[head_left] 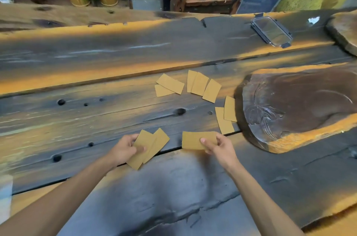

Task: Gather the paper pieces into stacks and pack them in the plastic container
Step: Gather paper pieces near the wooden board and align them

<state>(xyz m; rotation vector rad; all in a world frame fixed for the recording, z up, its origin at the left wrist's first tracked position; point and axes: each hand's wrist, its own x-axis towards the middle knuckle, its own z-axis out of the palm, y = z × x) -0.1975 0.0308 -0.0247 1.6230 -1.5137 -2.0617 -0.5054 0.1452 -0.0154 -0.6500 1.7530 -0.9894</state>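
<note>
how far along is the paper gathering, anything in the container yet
Early. Nothing packed: the plastic container sits closed at the far edge. In hand: the left hand grips two pieces, the right hand one. Left: seven loose pieces on the table, then stacking and packing.

Loose paper pieces (199, 85) lie on the bench (96, 116) beyond your right hand (216, 146); plastic container (271, 31) farther behind, rightward.

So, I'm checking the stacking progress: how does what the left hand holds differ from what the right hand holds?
The left hand grips two fanned, overlapping paper pieces tilted diagonally; the right hand pinches a single piece lying about level. Both are the same tan paper.
</note>
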